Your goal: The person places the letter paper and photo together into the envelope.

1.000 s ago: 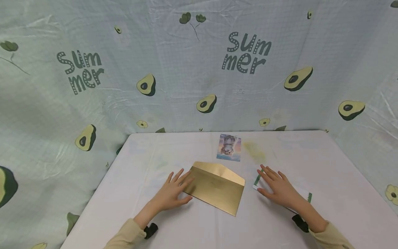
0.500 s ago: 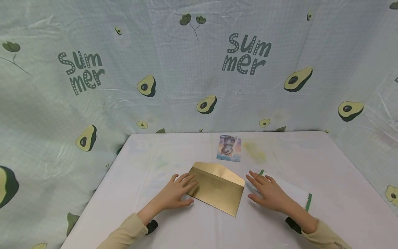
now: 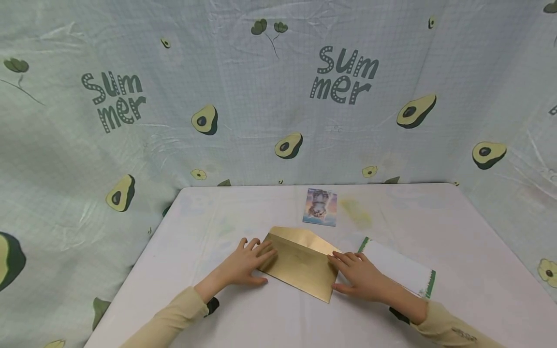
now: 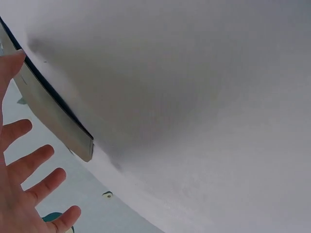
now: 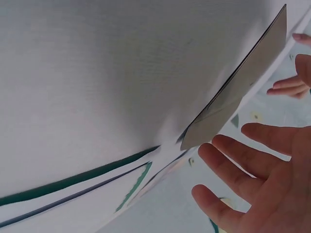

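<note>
A gold envelope [image 3: 300,266] lies at a slant on the white table, its pointed flap [image 3: 304,237] folded out on the far side. My left hand [image 3: 245,263] is over the envelope's left end, fingers spread. At the right end, my right hand [image 3: 359,275] has its fingertips over the envelope's edge, thumb apart. In the left wrist view the fingers [image 4: 41,187] are splayed beside the envelope [image 4: 53,104]. The right wrist view shows the right fingers [image 5: 238,160] loosely extended near the envelope [image 5: 238,87], with nothing gripped.
A white card with green grass-like ends [image 3: 398,266] lies right of the envelope, partly behind the right forearm. Farther back is a small picture card [image 3: 320,208] with a grey animal. The table [image 3: 243,208] ends against a hanging avocado-print sheet [image 3: 252,96].
My right hand has moved left from above the white card to the envelope's right end, uncovering more of that card. The left hand has stayed near the envelope's left end.
</note>
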{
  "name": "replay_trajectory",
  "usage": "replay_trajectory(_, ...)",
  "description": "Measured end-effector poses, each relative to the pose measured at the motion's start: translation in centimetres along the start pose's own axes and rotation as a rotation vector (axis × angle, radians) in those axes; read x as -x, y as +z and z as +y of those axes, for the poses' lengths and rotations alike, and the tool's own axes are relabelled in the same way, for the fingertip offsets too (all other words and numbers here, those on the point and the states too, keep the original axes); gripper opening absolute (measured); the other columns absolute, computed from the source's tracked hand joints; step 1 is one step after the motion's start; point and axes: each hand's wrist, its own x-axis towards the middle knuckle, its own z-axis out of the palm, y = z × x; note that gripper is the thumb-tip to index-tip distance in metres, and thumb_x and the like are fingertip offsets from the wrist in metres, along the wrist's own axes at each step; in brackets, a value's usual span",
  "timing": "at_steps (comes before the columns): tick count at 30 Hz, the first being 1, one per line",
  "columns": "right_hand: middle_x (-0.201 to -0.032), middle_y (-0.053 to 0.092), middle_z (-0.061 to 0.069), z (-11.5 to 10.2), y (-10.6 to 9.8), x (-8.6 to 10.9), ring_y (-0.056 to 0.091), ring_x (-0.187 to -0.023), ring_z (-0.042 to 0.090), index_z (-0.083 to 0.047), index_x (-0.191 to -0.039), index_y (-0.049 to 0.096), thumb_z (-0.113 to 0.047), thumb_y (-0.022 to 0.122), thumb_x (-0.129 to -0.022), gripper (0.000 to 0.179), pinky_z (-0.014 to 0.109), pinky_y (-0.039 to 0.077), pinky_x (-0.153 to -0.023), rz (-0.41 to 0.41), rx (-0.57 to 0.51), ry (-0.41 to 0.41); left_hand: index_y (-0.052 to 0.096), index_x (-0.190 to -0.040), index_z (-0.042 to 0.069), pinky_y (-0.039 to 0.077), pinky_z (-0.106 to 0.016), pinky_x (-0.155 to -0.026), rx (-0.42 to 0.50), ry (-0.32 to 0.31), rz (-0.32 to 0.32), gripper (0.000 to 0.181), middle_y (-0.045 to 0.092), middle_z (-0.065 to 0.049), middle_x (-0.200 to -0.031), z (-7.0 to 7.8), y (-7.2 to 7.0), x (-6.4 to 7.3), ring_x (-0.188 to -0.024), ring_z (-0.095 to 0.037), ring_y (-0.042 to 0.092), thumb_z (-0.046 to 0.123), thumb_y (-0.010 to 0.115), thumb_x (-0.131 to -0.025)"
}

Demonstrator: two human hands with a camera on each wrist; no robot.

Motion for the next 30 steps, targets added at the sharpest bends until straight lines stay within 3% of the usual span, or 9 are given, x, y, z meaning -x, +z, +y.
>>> replay_trajectory(9, -0.119, 0.053, 0.01, -0.8, 0.1, -0.9, 0.049, -0.104, 0.027, -0.007, -0.125, 0.048, -0.053, 0.054, -0.081, 0.064, 0.046, 0.041, -0.081, -0.019, 0.108, -0.059, 0.043, -0.133, 0.015, 0.033, -0.048, -0.082, -0.083, 0.02, -0.028, 0.074, 0.044, -0.008, -0.133, -0.5, 0.4, -0.3, -0.11, -0.025, 0.041, 0.06, 0.055, -0.075)
replay_trajectory(21, -0.113, 0.053, 0.009, -2.3, 0.9, -2.3, 0.047, -0.093, 0.022, -0.006, -0.124, 0.049, -0.06, 0.049, -0.08, 0.07, 0.039, 0.038, -0.073, -0.013, 0.219, -0.135, 0.04, -0.135, 0.017, 0.033, -0.049, -0.086, -0.077, 0.031, -0.066, 0.072, 0.041, -0.006, -0.136, -0.8, 0.8, -0.7, -0.115, -0.024, 0.04, 0.061, 0.049, -0.078)
replay_trajectory(30, -0.114, 0.052, 0.011, -2.8, 1.2, -2.9, 0.046, -0.095, 0.023, -0.007, -0.124, 0.047, -0.063, 0.047, -0.079, 0.073, 0.039, 0.038, -0.074, -0.026, 0.271, -0.116, 0.041, -0.134, 0.02, 0.033, -0.049, -0.087, -0.099, 0.031, -0.086, 0.07, 0.04, -0.005, -0.136, -0.8, 1.1, -1.0, -0.114, -0.024, 0.039, 0.062, 0.047, -0.079)
